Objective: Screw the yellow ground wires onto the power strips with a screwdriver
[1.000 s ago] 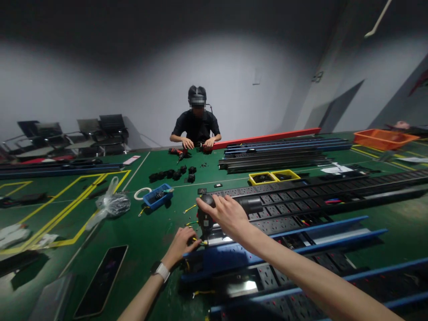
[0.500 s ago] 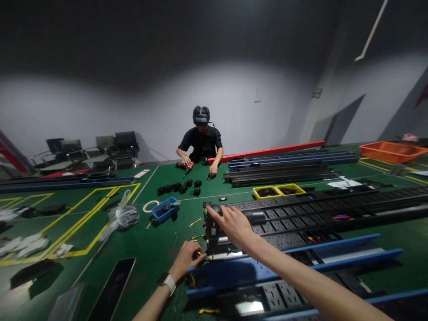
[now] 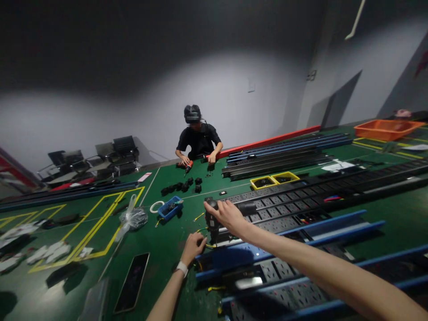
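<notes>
My right hand (image 3: 230,216) is wrapped round a black cordless drill (image 3: 211,222), its body upright and its nose pointing down at the near end of a power strip. Beside the drill's tip, my left hand (image 3: 194,248) is closed, with thumb and finger pinching a yellow-green wire (image 3: 210,246). The drill's tip is too small to make out. Long black power strips (image 3: 277,218) with rows of sockets run off to the right. A blue metal channel (image 3: 227,259) lies just on the near side of the drill.
Across the green table, a person (image 3: 197,138) has a hand on a red drill (image 3: 189,166). A blue bin (image 3: 170,209), yellow bins (image 3: 286,178), a plastic bag (image 3: 133,219) and a phone (image 3: 133,281) lie about. An orange tray (image 3: 384,130) stands far right.
The camera view has shifted slightly, so the table appears moved. Both my hands and the drill keep nearly the same place at the strip's end.
</notes>
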Demonstrator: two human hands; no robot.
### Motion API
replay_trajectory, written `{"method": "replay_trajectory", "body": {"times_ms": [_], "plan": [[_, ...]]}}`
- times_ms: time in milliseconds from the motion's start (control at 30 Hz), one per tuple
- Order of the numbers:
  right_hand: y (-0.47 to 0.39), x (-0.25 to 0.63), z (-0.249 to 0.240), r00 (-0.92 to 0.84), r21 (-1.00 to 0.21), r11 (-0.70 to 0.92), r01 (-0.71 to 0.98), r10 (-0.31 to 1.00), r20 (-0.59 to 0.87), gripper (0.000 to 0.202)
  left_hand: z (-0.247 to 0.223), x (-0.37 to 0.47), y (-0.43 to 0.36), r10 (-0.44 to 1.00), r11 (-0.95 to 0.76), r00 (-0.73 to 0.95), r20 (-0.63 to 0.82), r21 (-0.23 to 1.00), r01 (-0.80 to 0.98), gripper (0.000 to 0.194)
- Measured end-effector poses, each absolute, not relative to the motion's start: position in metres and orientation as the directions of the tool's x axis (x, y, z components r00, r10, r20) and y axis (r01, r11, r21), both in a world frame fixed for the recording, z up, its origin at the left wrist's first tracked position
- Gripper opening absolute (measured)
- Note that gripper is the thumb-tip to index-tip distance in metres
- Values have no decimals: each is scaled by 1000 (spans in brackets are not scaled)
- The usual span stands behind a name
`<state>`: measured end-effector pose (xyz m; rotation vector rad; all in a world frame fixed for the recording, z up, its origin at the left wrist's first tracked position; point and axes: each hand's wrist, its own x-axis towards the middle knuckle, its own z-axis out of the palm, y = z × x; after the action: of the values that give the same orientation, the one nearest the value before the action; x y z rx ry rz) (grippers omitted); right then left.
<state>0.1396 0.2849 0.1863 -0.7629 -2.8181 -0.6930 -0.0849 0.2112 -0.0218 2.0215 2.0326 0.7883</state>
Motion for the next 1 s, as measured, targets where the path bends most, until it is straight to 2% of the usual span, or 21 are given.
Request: {"method": "replay_trajectory", "body": {"times_ms": [133, 267, 400, 667, 1000], "plan": [[284, 141, 183, -849, 357, 773, 524, 443, 287, 80, -25, -87, 210, 972, -58, -48, 229, 432, 900, 43], [271, 140, 182, -827, 347, 755, 556, 462, 321, 71, -23, -87, 209, 968, -70, -36, 247, 410, 909, 40], [256, 137, 181, -828, 376, 741, 557, 457, 325, 65, -24, -86, 209, 965, -91, -30, 262, 437, 895, 35], [249, 124, 178, -844, 417, 739, 529, 407, 351, 67, -25, -87, 208, 961, -122, -16, 276, 473, 873, 25], [252, 120, 196, -809, 417, 694, 587, 507, 297, 64, -29, -88, 210, 966, -100, -19, 259, 438, 893, 20]]}}
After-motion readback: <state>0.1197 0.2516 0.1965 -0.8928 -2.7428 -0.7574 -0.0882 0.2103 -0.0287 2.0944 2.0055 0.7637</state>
